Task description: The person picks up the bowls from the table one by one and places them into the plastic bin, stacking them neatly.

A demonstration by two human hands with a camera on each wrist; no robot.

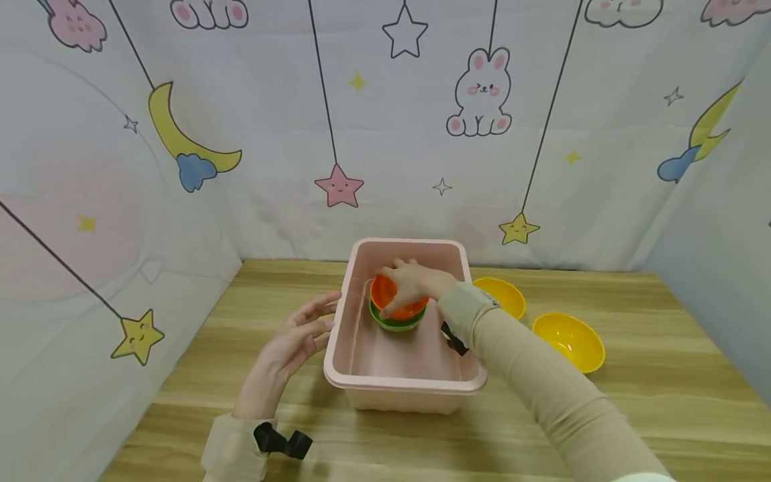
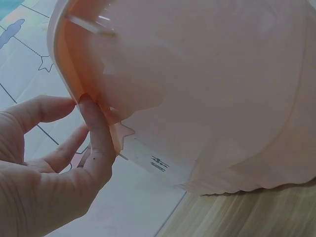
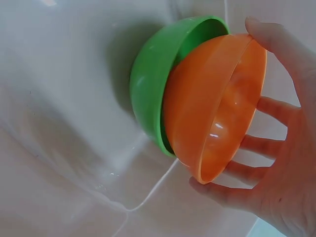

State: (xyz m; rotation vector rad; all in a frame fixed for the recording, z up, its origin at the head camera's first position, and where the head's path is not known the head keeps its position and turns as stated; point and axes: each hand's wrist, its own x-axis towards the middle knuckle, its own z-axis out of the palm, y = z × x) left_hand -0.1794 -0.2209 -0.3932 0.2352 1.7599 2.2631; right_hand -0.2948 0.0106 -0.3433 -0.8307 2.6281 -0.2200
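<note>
Orange bowl [image 3: 200,98] sits partly inside the green bowl [image 3: 150,84], below my right hand [image 1: 415,283], clamped across its rim; my left hand [image 1: 296,340], fingers loose, touches the tub [image 1: 403,383].

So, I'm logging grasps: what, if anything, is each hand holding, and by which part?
Right hand: orange bowl, by its rim. Left hand touches the pink bin's rim; whether it grips is unclear.
</note>
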